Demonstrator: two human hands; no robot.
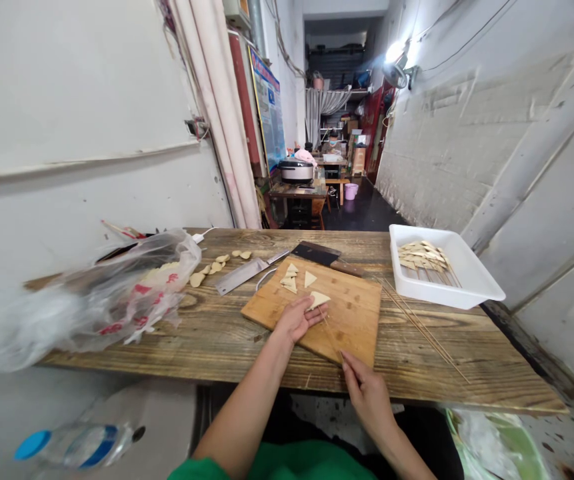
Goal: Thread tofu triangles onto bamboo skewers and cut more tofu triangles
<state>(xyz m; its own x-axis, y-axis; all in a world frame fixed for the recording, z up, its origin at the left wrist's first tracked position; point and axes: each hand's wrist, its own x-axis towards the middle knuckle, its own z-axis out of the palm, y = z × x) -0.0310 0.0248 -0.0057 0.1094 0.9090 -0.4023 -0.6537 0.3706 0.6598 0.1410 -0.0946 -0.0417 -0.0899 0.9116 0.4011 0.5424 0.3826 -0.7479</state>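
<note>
My left hand (297, 318) rests on the wooden cutting board (351, 317) and pinches a pale triangular tofu piece (319, 299) between its fingers. A thin bamboo skewer (331, 337) runs from that piece back to my right hand (364, 390), which is closed on the skewer's near end at the board's front edge. Three more triangular pieces (297, 278) lie on the far part of the board. Both forearms reach in from below, with a green sleeve at the bottom.
A cleaver (247, 273) and a dark knife (324, 255) lie behind the board. Loose skewers (419, 327) lie to the right, beside a white tray (471, 283) holding skewered pieces. A plastic bag (117, 293) and tofu scraps (214, 267) sit left. A water bottle (74, 447) lies below.
</note>
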